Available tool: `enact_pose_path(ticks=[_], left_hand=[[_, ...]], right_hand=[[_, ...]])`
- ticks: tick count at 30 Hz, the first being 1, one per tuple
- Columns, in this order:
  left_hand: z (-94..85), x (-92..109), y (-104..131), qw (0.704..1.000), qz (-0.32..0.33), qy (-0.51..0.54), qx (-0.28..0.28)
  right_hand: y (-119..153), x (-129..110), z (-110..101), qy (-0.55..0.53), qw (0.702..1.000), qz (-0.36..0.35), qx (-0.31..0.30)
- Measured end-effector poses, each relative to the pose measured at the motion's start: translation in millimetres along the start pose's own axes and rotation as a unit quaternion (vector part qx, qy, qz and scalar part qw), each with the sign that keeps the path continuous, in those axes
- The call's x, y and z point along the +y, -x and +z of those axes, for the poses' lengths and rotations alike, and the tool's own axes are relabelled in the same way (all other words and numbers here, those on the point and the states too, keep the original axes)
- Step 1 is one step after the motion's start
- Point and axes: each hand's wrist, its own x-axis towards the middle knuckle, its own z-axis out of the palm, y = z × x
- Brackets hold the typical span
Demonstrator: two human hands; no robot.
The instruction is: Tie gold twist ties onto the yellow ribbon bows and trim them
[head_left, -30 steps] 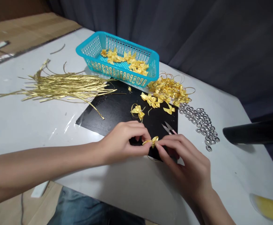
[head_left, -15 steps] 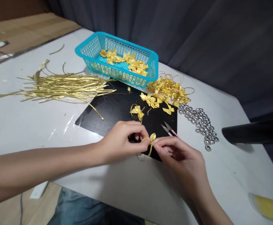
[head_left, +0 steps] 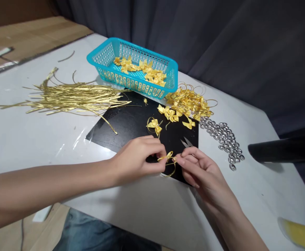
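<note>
Over the front of a black mat [head_left: 121,122], my left hand [head_left: 142,155] pinches a small yellow ribbon bow [head_left: 169,154] with a looped gold cord [head_left: 173,170]. My right hand [head_left: 203,167] is closed at the fingertips on the cord at the bow's right side. Just behind my right hand, the tips of small scissors [head_left: 186,142] show; their handles are hidden under it. A finished-looking yellow bow with a cord loop [head_left: 154,126] lies on the mat beyond my hands, near several loose yellow bows [head_left: 169,113].
A turquoise basket [head_left: 131,85] with yellow bows stands at the back. Gold cords [head_left: 76,97] lie in a bundle at left. Right of the basket are a heap of corded bows [head_left: 191,101] and silver beads [head_left: 224,137]. A black cylinder [head_left: 285,149] juts in from the right.
My right hand has shifted slightly right and turned, drawing the cord out from the bow. The cord loop now hangs between my hands. My left hand keeps its pinch.
</note>
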Motion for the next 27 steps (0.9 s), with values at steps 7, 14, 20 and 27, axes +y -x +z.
enact_pose_path(ticks=[7, 14, 20, 27], left_hand=[[0.2, -2, 1, 0.998, 0.006, -0.046, -0.031], [-0.7, 2, 2, 0.998, -0.007, -0.062, -0.033], [-2.2, 4, 0, 1.0, -0.024, -0.011, -0.008], [-2.6, 6, 0, 0.998, -0.054, 0.034, 0.013]], right_hand=[[4, 8, 3, 0.185, 0.966, -0.167, 0.07], [19, 19, 7, 0.391, 0.816, -0.419, 0.074], [13, 13, 10, 0.206, 0.95, -0.236, 0.009], [8, -1, 10, -0.032, 0.995, 0.037, -0.092]])
